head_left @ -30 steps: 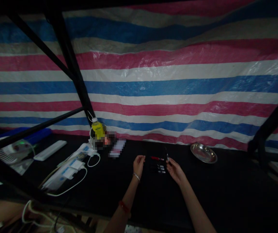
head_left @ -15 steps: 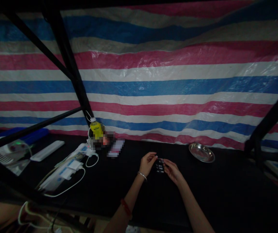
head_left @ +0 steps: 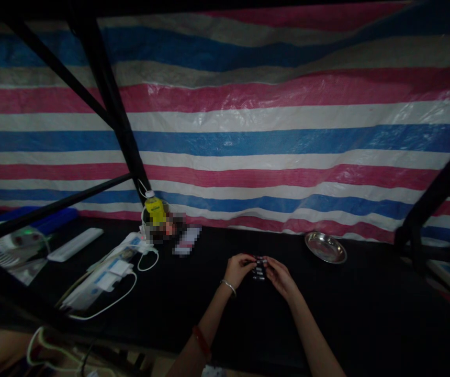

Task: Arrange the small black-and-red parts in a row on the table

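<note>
A small dark, flat piece with several shiny silvery bits in rows (head_left: 259, 272) is between my two hands, low over the black tabletop (head_left: 276, 324); its exact kind is too dim to tell. My left hand (head_left: 239, 269), with a silver bangle at the wrist, pinches its upper left edge with thumb and fingers. At its upper right edge my right hand (head_left: 280, 276) grips with bent fingers. The fingertips of both hands are close together and partly cover the top of the piece.
A shiny metal dish (head_left: 326, 247) lies to the right. Leftward are a power strip (head_left: 103, 283) with white cables, a white bar (head_left: 76, 244), a yellow-labelled bottle (head_left: 155, 208) and a blurred-out flat item (head_left: 188, 241). Black frame posts (head_left: 121, 120) stand before a striped tarp (head_left: 268, 141).
My left fingers have come down and closer onto the top edge of the dark piece, nearer my right fingertips. My right hand has hardly moved.
</note>
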The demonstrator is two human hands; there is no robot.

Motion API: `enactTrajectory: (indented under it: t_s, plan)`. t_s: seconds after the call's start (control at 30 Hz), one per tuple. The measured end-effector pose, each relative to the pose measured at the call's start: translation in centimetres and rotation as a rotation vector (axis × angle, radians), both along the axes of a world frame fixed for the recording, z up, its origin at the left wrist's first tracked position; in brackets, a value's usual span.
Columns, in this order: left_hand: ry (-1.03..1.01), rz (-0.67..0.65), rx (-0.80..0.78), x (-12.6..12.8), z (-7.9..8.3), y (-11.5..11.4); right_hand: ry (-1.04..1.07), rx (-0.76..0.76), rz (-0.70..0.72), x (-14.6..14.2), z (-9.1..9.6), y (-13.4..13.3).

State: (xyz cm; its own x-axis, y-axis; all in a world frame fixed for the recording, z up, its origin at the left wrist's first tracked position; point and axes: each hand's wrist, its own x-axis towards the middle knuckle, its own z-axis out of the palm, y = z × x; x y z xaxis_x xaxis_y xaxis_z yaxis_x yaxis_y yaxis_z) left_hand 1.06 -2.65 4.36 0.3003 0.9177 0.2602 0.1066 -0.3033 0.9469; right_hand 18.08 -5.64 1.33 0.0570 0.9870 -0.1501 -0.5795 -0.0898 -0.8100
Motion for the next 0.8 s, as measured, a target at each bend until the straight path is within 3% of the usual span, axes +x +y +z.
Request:
enactTrajectory:
  t_s: [0.17, 0.37, 0.5, 0.7, 0.8]
  plan:
    - [-0.001, 0.114, -0.014, -0.6, -0.7, 0.9, -0.019, 0.081, -0.129, 0.7, -0.1, 0.3]
    - [0.124, 0.214, 0.125, -1.6, -1.3, 1.1, -0.112, 0.17, -0.371, 0.8, -0.3, 0.6]
    - [0.197, 0.179, 0.179, -1.7, -1.4, 1.2, -0.236, 0.155, -0.416, 1.2, -0.2, 0.3]
    - [0.193, 0.12, 0.176, -1.7, -1.7, 1.6, -0.605, 0.2, -0.566, 2.1, 0.0, -0.1]
    - [0.203, 0.095, 0.177, -1.7, -1.8, 1.7, -0.864, 0.241, -0.543, 2.3, -0.2, -0.4]
